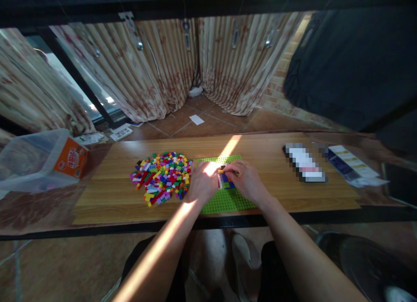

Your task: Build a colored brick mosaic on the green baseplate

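A green studded baseplate (224,204) lies near the front edge of the wooden board, with a small group of blue, white and green toy bricks (227,182) built on it. My left hand (203,181) rests over the plate's left part, fingers closed and partly hidden, beside the bricks. From the right, my right hand (245,178) reaches in with its fingers pinched by the built bricks. A small yellow brick (221,171) shows between the two hands. What each hand's fingertips hold is too small to tell.
A heap of loose colourful bricks (166,176) spreads left of the baseplate on the wooden board (107,184). Right of the plate lies a phone-like object (304,163), its screen blurred. Papers (353,163) lie farther right. A clear plastic bin (35,158) with an orange label stands at far left.
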Tool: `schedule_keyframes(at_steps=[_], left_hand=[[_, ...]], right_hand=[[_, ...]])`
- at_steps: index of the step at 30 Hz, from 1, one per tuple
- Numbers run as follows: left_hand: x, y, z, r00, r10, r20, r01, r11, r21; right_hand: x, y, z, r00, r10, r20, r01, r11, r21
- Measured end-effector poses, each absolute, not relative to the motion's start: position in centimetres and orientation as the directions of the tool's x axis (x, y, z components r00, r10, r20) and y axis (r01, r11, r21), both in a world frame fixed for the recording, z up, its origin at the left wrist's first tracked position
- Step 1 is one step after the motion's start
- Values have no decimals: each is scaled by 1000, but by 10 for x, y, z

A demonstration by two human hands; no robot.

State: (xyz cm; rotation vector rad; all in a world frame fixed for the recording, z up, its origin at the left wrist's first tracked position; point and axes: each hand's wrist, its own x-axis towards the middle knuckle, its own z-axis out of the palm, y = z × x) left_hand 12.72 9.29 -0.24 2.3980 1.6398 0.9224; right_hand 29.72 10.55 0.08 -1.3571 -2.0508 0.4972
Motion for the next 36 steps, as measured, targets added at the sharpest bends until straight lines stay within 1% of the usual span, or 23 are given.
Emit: schedule_keyframes(at_steps=[7,12,15,22,27,31,36], left_hand=[[128,88,-6,284,864,415,819,-444,364],[128,88,-6,258,869,421,815,-430,388],[129,88,-4,267,870,414,810,-435,393],[131,86,0,268,878,395,811,-427,399],[131,85,1,257,882,395,810,-420,410],[131,85,1,252,886,389,812,-413,413],[132,84,1,264,882,391,811,-423,405]], right_hand=[[293,104,-3,-239,923,302,689,381,-617],[290,104,-5,-222,918,327,693,385,-609],[288,104,-5,-158,931,330,697,342,-630],[290,107,-5,-19,962,273,680,212,-702],[291,109,-8,117,951,287,682,133,-719],[287,109,-9,136,953,271,686,107,-720],[282,109,-12,153,947,283,716,91,-693]])
